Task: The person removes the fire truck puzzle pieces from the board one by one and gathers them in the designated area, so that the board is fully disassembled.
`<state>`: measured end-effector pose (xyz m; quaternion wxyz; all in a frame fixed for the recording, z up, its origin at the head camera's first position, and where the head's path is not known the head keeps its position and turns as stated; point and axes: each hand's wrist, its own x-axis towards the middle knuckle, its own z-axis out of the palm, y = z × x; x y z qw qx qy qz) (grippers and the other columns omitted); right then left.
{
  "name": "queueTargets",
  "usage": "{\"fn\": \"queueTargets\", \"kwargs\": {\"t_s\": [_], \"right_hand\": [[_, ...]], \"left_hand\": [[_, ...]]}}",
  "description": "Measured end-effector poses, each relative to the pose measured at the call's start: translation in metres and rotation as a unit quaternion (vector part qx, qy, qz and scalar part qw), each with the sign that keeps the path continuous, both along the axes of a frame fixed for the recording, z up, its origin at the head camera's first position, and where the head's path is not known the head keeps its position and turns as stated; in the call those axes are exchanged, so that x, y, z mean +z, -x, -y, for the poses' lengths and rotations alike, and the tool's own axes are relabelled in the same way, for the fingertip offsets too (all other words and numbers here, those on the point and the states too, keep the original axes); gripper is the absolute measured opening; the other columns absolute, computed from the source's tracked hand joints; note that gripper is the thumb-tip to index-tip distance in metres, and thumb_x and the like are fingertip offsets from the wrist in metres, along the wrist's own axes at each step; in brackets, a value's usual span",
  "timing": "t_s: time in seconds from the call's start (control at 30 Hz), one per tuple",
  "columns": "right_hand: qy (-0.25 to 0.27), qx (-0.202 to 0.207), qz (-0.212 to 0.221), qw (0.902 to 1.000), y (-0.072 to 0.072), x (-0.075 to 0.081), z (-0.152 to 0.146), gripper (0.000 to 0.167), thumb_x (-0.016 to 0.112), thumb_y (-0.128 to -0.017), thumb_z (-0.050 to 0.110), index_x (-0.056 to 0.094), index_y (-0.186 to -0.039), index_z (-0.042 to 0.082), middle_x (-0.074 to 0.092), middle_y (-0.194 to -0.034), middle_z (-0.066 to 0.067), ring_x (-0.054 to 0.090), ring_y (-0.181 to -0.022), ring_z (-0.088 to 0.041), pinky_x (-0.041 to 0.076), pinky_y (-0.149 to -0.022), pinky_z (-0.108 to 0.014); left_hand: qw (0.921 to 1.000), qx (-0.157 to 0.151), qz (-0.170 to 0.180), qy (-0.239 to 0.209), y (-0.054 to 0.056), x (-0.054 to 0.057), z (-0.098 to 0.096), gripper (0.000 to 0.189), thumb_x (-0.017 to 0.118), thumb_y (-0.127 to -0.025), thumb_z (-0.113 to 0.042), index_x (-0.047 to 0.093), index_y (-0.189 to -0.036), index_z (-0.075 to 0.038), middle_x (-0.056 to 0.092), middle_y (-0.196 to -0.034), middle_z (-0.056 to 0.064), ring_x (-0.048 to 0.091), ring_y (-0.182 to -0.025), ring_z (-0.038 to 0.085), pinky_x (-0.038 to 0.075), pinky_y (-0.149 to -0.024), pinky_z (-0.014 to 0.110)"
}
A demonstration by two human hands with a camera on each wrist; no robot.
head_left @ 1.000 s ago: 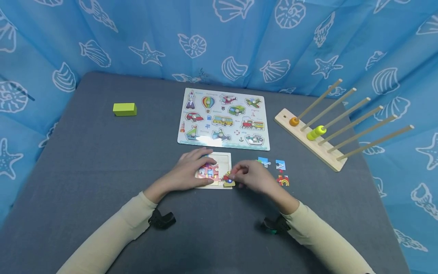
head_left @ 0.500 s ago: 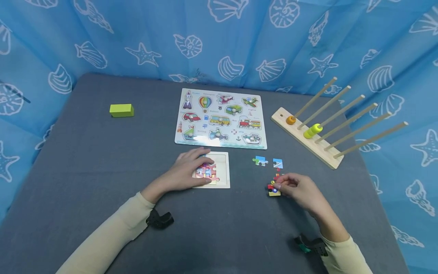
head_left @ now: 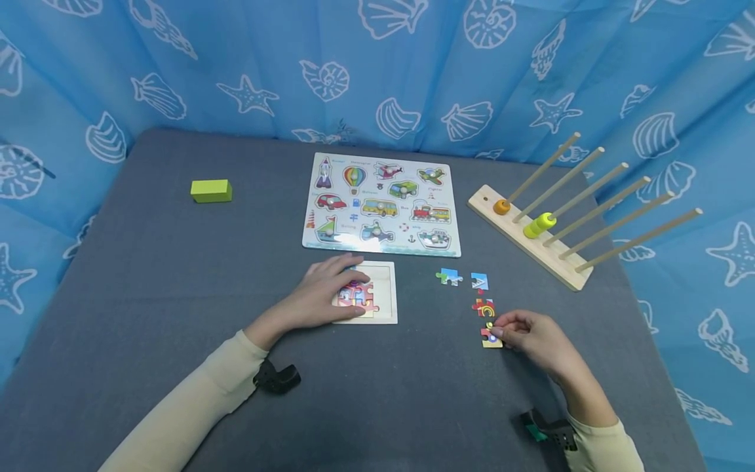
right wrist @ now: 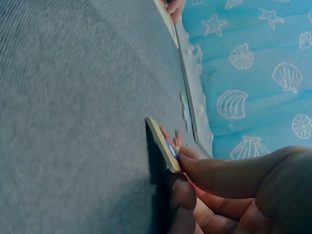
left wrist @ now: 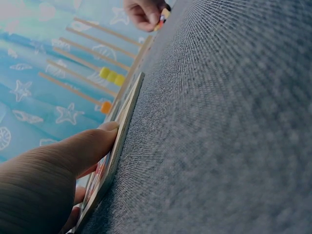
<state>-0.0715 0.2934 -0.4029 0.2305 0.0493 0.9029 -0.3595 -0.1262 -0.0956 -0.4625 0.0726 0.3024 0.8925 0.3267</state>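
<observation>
My left hand (head_left: 330, 292) rests across the left part of a small wooden puzzle tray (head_left: 386, 295). In the left wrist view its thumb (left wrist: 97, 144) presses on the tray's near rim. Joined pink jigsaw pieces (head_left: 366, 303) lie in the tray, partly hidden by the fingers. To the right, my right hand (head_left: 533, 341) pinches a jigsaw piece (head_left: 491, 338) with red, blue and yellow print by its edge. In the right wrist view this piece is tilted, with a dark shadow beside it. Just beyond it lies a red and yellow jigsaw piece (head_left: 485, 308).
Two blue jigsaw pieces, one plain-edged with a letter (head_left: 480, 281) and one with a green tab (head_left: 449, 276), lie farther back. Behind are a vehicle peg puzzle board (head_left: 407, 229), a bead rack (head_left: 551, 259) with upright rods, and a green block (head_left: 211, 191).
My right hand has carried the jigsaw piece from the tray's right edge rightward, to just in front of the loose pieces. My left hand has stayed on the tray. The view shifted slightly.
</observation>
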Motion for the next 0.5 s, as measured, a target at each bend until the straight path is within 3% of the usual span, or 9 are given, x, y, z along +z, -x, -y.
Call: {"fn": "queueTargets", "kwargs": {"t_s": [0.27,0.5], "right_hand": [[-0.010,-0.002,0.009,0.9999,0.0004,-0.0012,-0.0019,0.030,0.065,-0.092,0.025,0.061,-0.106,-0.001,0.062,-0.082,-0.005,0.054,-0.070,-0.013,0.046,-0.059,-0.027],[-0.063,-0.007,0.007,0.9980,-0.0027,-0.0011,0.0041,0.037,0.071,-0.086,0.034,0.060,-0.101,0.002,0.056,-0.078,-0.002,0.049,-0.070,-0.016,0.038,-0.058,-0.028]], "left_hand": [[1.0000,-0.001,0.006,0.001,0.0004,0.0011,-0.0001,0.051,0.068,-0.085,-0.048,0.057,-0.130,-0.026,0.031,-0.154,0.000,0.021,-0.144,0.023,0.019,-0.109,0.054],[1.0000,-0.001,0.003,0.007,0.0004,0.0008,-0.0005,0.052,0.067,-0.085,-0.049,0.056,-0.131,-0.027,0.031,-0.154,-0.001,0.021,-0.144,0.023,0.020,-0.109,0.053]]}}
